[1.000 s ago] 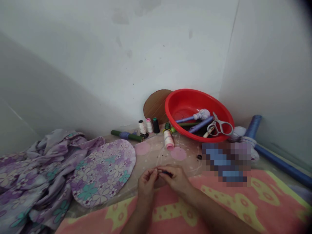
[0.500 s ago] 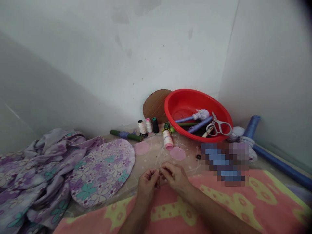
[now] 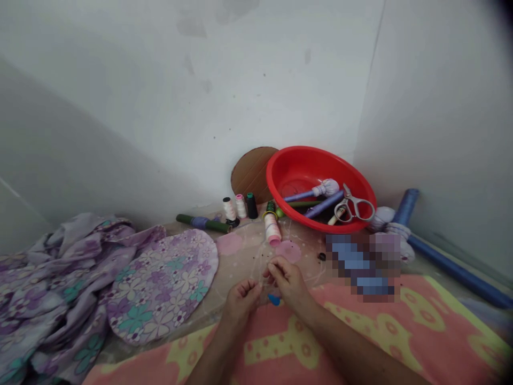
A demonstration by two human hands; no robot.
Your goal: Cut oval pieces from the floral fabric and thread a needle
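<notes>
While the right hand [image 3: 289,282] pinched a fine pale thread [image 3: 261,263] between thumb and fingertips, the left hand [image 3: 241,306] curled just beside it, though whether it gripped the strand was hard to tell. Such fine work wanted both hands low and close, the strand taut. A small blue piece [image 3: 274,300] lay under the right hand, at the edge of a pink-and-yellow towel [image 3: 280,347]. Beyond stood a thread spool [image 3: 272,230] on a dotted plastic sheet [image 3: 244,256], with a floral cloth oval [image 3: 164,289] to the left. Farther back, scissors [image 3: 352,209] lay in a red basin [image 3: 269,176].
</notes>
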